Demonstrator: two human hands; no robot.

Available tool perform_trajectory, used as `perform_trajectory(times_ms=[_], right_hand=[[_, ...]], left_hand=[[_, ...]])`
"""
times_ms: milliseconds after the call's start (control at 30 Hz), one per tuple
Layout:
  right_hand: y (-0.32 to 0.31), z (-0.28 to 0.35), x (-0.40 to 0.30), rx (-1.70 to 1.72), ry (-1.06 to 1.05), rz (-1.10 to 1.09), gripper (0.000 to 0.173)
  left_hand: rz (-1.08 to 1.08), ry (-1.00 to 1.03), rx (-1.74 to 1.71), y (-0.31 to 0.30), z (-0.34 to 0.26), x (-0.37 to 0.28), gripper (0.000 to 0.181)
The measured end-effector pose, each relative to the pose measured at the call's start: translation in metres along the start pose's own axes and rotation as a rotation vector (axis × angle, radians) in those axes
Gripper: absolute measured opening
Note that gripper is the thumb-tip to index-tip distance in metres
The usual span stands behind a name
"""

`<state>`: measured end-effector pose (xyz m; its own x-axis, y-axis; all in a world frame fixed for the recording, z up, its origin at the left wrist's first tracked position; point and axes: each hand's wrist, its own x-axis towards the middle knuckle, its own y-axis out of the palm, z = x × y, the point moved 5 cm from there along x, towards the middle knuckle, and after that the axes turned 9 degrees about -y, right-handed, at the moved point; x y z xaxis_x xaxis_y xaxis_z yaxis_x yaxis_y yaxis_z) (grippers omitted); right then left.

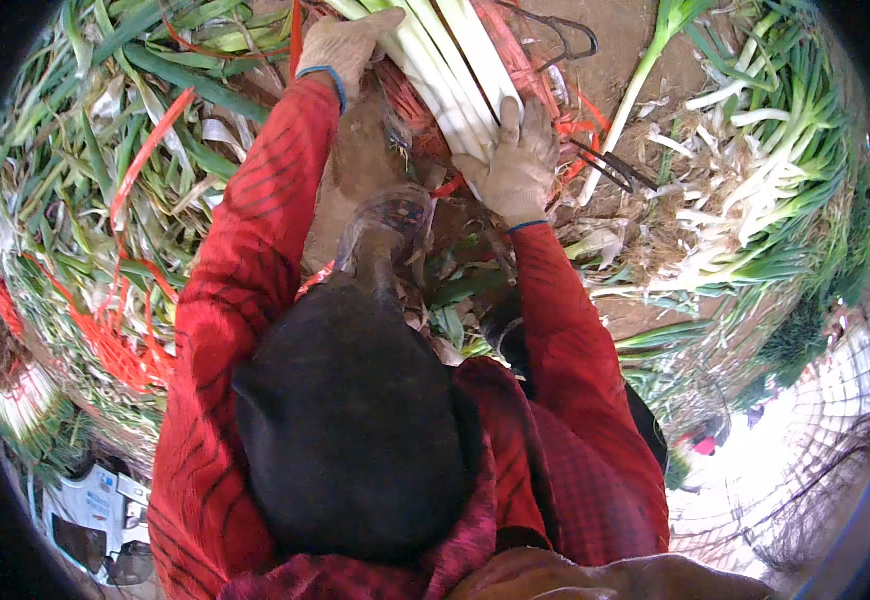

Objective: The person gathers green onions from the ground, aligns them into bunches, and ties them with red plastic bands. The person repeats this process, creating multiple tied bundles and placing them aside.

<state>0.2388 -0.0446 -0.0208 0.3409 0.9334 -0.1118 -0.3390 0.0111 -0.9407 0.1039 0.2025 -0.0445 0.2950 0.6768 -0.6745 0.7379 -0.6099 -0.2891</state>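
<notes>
Both my hands wear pale knit work gloves with blue cuff edges. My left hand (341,49) lies against the left side of a bunch of green onions (442,71), its thumb reaching over the white stalks. At the lower right end of the stalks rests my right hand (517,161), palm down with the fingers spread. Red plastic strapping (506,45) passes under and beside the bunch. Just right of my right hand, a dark metal wire piece (615,169) lies on the soil, and another bent metal hook (573,45) lies farther up.
Cut onion leaves (104,150) cover the ground at left, with a tangle of red plastic twine (123,352) on them. Many loose green onions with roots (750,195) are heaped at right. A tied bundle (22,397) lies at far left, above a light-coloured device (89,502).
</notes>
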Motion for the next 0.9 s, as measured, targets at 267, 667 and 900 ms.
perform_trajectory(times_ms=[267, 667, 900], right_hand=[[0.006, -0.006, 0.0, 0.03, 0.026, 0.13, 0.112], [0.0, 0.006, 0.001, -0.046, 0.083, 0.255, 0.127], [-0.003, 0.003, 0.004, 0.015, 0.117, 0.296, 0.126]], left_hand=[[-0.176, 0.067, -0.15, 0.008, 0.022, 0.005, 0.061], [-0.165, 0.101, 0.625, -0.016, -0.009, -0.007, 0.073], [-0.325, 1.056, 0.944, 0.031, -0.104, -0.058, 0.038]])
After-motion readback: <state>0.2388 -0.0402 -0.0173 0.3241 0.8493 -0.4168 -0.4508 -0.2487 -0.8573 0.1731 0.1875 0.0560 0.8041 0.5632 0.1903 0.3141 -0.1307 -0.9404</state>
